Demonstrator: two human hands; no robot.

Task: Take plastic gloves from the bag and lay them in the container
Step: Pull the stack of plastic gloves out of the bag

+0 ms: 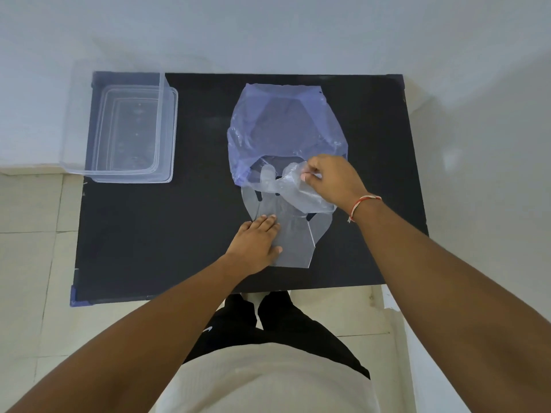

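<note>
A: Pressing down first, nearest us: left hand (258,239) lies flat, fingers (268,219) stretched and together, gripping nothing, just pinning the clear gloves (293,242) against the black table (155,234). That flat stack sits under and just beyond those fingertips, spilling out toward the bag mouth.

B: And the other hand?

A: Right hand (329,181), a little farther, closed in a pinch. Thumb and forefinger (307,174) have hold of one crumpled glove (293,189), lifted off the stack, its far end near the bag opening. Red thread band (359,204) on that wrist.

B: Bag?

A: Bluish plastic bag (286,126), beyond the right fingertips, mouth facing the person, looks mostly slack. Can't tell if more gloves are inside.

B: Container?

A: Clear container (134,129), well apart, far off past the left fingers, at the table's far left corner. Looks like nothing in it yet.

B: So which step?

A: Peeling one glove from the pile, I'd say. Next move calls for a clean separation while the left keeps the rest pinned, then a carry across to the container, laying it flat.
</note>
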